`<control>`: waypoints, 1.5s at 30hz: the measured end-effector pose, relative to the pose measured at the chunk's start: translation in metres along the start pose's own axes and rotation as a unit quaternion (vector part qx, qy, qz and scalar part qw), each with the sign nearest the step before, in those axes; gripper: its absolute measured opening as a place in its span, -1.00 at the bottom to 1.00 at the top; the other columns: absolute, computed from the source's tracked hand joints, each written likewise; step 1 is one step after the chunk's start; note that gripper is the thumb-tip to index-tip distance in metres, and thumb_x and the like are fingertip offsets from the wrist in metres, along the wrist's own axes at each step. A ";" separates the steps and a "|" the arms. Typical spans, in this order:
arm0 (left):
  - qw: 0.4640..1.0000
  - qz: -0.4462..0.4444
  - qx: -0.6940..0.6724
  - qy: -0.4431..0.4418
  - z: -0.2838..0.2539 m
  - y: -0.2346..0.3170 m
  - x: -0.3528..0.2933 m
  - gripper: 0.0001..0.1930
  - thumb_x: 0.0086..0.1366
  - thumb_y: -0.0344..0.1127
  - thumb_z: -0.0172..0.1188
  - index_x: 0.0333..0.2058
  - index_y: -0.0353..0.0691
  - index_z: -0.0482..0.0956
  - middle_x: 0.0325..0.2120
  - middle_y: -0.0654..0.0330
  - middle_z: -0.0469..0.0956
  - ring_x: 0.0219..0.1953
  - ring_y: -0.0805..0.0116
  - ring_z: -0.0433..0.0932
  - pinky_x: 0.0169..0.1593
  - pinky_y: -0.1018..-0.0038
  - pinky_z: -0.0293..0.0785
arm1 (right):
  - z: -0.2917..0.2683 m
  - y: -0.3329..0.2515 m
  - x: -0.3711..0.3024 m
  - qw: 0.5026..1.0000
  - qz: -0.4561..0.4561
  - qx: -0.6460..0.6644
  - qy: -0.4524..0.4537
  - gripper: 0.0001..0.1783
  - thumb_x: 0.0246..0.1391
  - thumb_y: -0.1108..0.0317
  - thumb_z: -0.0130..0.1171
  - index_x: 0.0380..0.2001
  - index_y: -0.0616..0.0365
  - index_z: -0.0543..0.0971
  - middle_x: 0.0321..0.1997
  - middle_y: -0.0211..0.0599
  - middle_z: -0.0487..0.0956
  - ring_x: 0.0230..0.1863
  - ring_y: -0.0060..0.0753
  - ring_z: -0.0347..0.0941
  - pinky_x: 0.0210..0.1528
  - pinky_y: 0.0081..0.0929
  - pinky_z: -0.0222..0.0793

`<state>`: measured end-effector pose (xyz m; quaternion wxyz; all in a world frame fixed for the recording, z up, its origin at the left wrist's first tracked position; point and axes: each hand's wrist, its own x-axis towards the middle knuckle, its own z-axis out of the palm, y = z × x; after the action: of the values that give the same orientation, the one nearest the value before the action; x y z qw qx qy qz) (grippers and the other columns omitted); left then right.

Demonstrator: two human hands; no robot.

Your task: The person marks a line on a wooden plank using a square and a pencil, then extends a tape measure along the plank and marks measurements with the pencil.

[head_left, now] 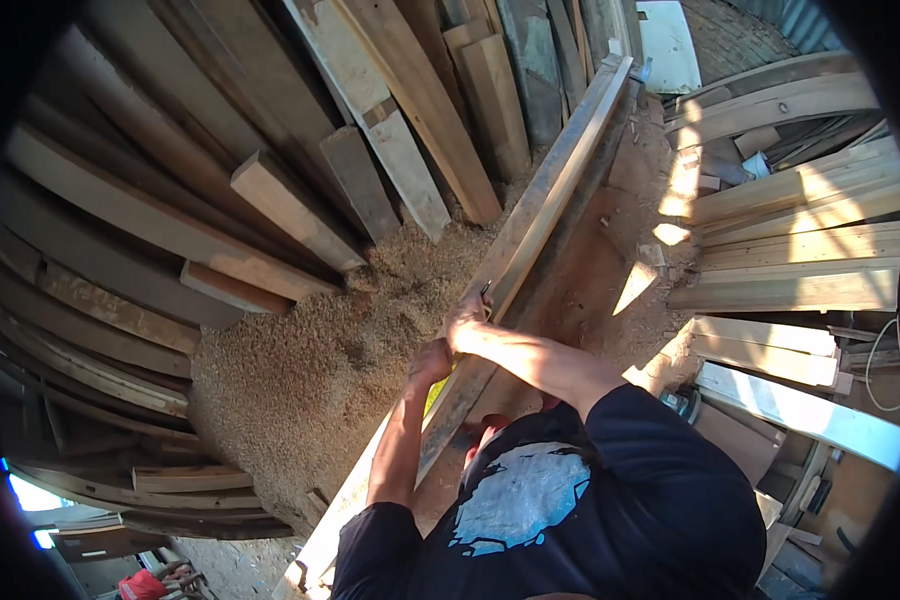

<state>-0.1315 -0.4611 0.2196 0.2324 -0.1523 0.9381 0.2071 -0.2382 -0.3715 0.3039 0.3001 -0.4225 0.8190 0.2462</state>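
Note:
A long wooden beam (550, 213) runs diagonally from the lower left to the far upper right. My right hand (467, 322) is closed over it near the middle, fingers curled. A small dark tip (486, 288) pokes out past those fingers, and a bit of yellow shows beside them; its kind is unclear. Just nearer, my left hand (430, 362) is closed in a fist against the beam's left edge, close to my right wrist. A bright yellow-green patch (435, 393) shows beside my left wrist, partly hidden. What the left fingers hold is hidden.
Wood shavings (300, 400) are heaped left of the beam. Many boards (420, 170) lean or lie around the heap at left and back. Stacked planks (790, 285) and a pale board (800, 412) lie at right. A white panel (668, 45) stands far right.

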 end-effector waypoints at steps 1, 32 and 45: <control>0.998 -0.011 0.050 -0.038 -0.002 0.006 0.004 -0.71 0.24 -0.19 0.06 -0.15 -0.13 0.61 -0.16 -0.17 0.60 -0.07 -0.18 0.57 -0.04 -0.01 0.51 | 0.008 0.006 0.008 1.000 -0.014 0.000 -0.003 -0.66 0.07 0.10 0.20 -0.09 -0.09 0.67 -0.08 -0.40 0.66 -0.09 -0.09 0.54 -0.33 0.18 0.32; 0.984 -0.058 0.103 -0.131 0.009 0.017 -0.001 -0.79 -0.01 -0.37 0.26 -0.32 -0.17 0.58 -0.41 -0.04 0.62 -0.29 -0.06 0.63 -0.22 0.03 0.51 | 0.036 0.530 0.149 0.990 0.066 0.059 0.113 -0.80 0.06 0.30 0.22 -0.22 -0.07 0.71 -0.12 -0.37 0.70 0.00 -0.30 0.61 0.00 -0.26 0.42; 0.951 -0.180 0.178 -0.178 -0.019 0.061 0.008 -0.78 0.10 -0.34 0.27 -0.23 -0.07 0.58 -0.27 0.07 0.62 -0.16 0.10 0.66 -0.21 0.18 0.57 | 0.029 0.723 0.195 0.987 0.096 0.074 0.109 -0.62 0.02 0.03 0.20 -0.17 -0.01 0.70 -0.05 -0.20 0.66 0.07 -0.05 0.54 0.10 -0.14 0.33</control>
<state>-0.1688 -0.4182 0.2501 0.4520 -0.2355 0.8602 0.0157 -0.9276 -0.0808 0.2555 0.2144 -0.3432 0.8995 0.1647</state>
